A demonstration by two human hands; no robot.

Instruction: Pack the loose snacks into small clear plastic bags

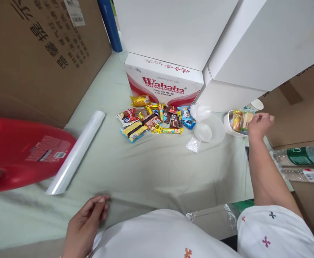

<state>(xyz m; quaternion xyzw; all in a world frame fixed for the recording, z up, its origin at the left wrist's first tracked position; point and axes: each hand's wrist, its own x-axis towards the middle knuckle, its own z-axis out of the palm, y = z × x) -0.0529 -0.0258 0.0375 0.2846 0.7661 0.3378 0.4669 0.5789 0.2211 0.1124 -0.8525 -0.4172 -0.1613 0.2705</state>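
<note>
My right hand (261, 124) is stretched out over the right rim of a small white container (228, 125). Its fingers are curled in, and I cannot make out what they hold, if anything. Wrapped snacks (237, 120) fill the container, one with a yellow wrapper. My left hand (88, 222) rests near the front edge of the cloth, thumb against curled fingers, with nothing visible in it. In the middle lies a pile of packaged snacks (151, 120). Right of the pile are a clear round plastic tub (204, 132) and a crumpled clear wrapper (193, 144).
A Wahaha water carton (165, 84) and white boxes (173, 28) stand behind the snacks. On the left are a red plastic jug (25, 154), a white roll (76, 154) and a large cardboard box (38, 71). Water bottles (302, 156) lie at the right.
</note>
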